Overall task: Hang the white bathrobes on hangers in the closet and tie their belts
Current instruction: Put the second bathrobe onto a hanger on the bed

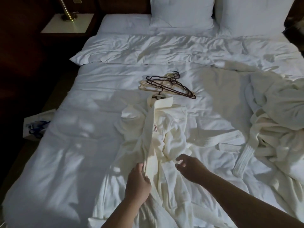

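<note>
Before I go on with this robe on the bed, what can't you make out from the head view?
- Hanger in the laid-out bathrobe: only its hook shows; the collar covers the rest.
- Left hand: its fingertips are hidden behind the robe's front edge it grips.
- Second bathrobe: cut off by the right edge.
- Closet: out of frame.
- Embroidered crest: too small to read.

White bed (98,145), two pillows (181,12), nightstand (54,27) with brass lamp (66,9), bag (35,127) on floor
</note>
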`<action>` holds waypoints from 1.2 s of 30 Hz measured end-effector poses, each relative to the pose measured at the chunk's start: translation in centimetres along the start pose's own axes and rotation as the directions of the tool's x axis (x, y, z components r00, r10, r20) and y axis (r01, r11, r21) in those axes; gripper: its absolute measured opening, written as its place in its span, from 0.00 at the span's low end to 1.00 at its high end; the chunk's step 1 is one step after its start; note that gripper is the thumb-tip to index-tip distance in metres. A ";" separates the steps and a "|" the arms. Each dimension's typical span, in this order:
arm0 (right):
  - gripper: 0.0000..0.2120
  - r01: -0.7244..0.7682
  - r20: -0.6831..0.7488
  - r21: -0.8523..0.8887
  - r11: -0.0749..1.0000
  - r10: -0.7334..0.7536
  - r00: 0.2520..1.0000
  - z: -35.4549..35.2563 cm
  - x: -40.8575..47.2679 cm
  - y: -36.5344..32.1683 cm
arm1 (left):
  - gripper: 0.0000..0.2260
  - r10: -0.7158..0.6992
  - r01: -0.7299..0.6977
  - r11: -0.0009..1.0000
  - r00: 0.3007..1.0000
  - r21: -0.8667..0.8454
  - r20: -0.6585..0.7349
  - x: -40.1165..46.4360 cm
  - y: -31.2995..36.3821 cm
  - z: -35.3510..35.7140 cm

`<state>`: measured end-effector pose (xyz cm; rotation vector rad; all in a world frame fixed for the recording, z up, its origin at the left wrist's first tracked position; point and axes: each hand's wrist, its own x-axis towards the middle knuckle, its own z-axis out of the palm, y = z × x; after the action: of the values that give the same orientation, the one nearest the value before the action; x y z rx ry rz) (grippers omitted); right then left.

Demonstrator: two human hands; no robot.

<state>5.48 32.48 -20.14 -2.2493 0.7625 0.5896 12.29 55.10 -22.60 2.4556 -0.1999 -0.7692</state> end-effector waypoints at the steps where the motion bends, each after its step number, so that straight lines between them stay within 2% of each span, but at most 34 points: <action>1: 0.14 -0.017 -0.010 0.022 1.000 0.017 1.000 -0.3 0.9 -0.5 | 0.12 0.001 0.002 0.999 0.997 -0.037 0.082 0.2 0.2 0.1; 4: 0.20 -0.054 -0.035 0.062 0.997 0.056 0.998 -1.3 3.9 -1.8 | 0.11 -0.024 0.066 0.987 0.961 -0.146 0.274 1.0 0.5 0.1; 6: 0.23 -0.065 -0.057 0.082 0.995 0.070 0.996 -2.2 5.8 -2.5 | 0.12 -0.053 0.116 0.972 0.954 -0.204 0.295 2.5 0.3 -0.3; 8: 0.25 -0.086 -0.081 0.100 0.991 0.095 0.992 -3.0 7.6 -3.2 | 0.09 -0.124 0.185 0.943 0.967 -0.277 0.223 4.2 0.2 -1.3; 10: 0.24 -0.086 -0.102 0.104 0.991 0.096 0.990 -3.9 9.7 -3.5 | 0.11 -0.186 0.192 0.903 0.981 -0.385 0.053 6.6 0.2 -2.7; 11: 0.23 -0.089 -0.112 0.097 0.991 0.100 0.989 -4.3 10.8 -3.6 | 0.10 -0.195 0.165 0.915 0.980 -0.367 -0.045 8.0 0.3 -3.5; 14: 0.20 -0.093 -0.179 0.070 0.993 0.104 0.978 -5.6 14.7 -3.5 | 0.03 -0.151 0.102 0.979 0.942 -0.174 -0.301 14.2 1.2 -5.8; 15: 0.21 -0.111 -0.207 0.083 0.990 0.126 0.970 -6.0 15.9 -3.6 | 0.06 -0.135 0.099 0.988 0.929 -0.121 -0.345 16.4 1.4 -6.2; 17: 0.23 -0.192 -0.288 0.132 0.973 0.223 0.931 -6.7 18.5 -3.6 | 0.18 -0.154 0.143 0.988 0.919 -0.057 -0.362 21.1 1.9 -6.8; 19: 0.27 -0.290 -0.326 0.208 0.934 0.345 0.880 -7.2 21.5 -2.9 | 0.31 -0.234 0.234 0.972 0.928 -0.038 -0.291 25.3 2.2 -6.9; 21: 0.34 -0.350 -0.246 0.333 0.876 0.439 0.864 -7.1 24.3 -2.3 | 0.38 -0.298 0.291 0.955 0.932 -0.065 -0.208 28.6 2.3 -6.3; 22: 0.33 -0.355 -0.174 0.385 0.852 0.445 0.879 -6.7 25.1 -2.1 | 0.35 -0.281 0.270 0.959 0.940 -0.080 -0.193 29.5 2.3 -6.1; 24: 0.19 -0.377 -0.064 0.389 0.841 0.432 0.900 -5.7 26.3 -1.7 | 0.25 -0.228 0.201 0.971 0.937 -0.126 -0.265 30.5 2.2 -5.9; 25: 0.14 -0.405 -0.058 0.367 0.837 0.455 0.889 -5.3 27.0 -1.1 | 0.21 -0.230 0.182 0.968 0.918 -0.174 -0.322 30.8 2.1 -6.2; 27: 0.08 -0.413 -0.113 0.337 0.846 0.472 0.875 -6.1 27.3 -0.4 | 0.18 -0.251 0.146 0.954 0.868 -0.262 -0.428 31.1 1.8 -7.9; 30: 0.10 -0.367 -0.294 0.192 0.910 0.410 0.863 -8.9 28.2 1.0 | 0.18 -0.232 0.101 0.957 0.832 -0.272 -0.504 32.4 0.7 -12.3; 33: 0.08 -0.274 -0.526 0.356 0.893 0.434 0.732 -12.3 28.7 3.4 | 0.19 -0.166 0.072 0.976 0.853 -0.204 -0.495 33.5 -1.4 -16.9; 34: 0.08 -0.245 -0.554 0.402 0.882 0.447 0.702 -12.8 29.0 4.5 | 0.20 -0.166 0.077 0.977 0.857 -0.197 -0.488 33.5 -1.9 -18.0; 35: 0.09 -0.251 -0.544 0.423 0.870 0.466 0.698 -13.1 29.0 4.9 | 0.21 -0.191 0.100 0.973 0.859 -0.210 -0.476 33.5 -2.6 -18.6; 36: 0.13 -0.261 -0.513 0.411 0.873 0.459 0.726 -12.8 28.9 5.2 | 0.22 -0.252 0.143 0.954 0.858 -0.264 -0.448 33.5 -3.2 -19.0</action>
<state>25.49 9.92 -31.06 -1.9838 1.5328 -0.1137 50.60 56.71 -27.62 2.3836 0.3176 -0.2231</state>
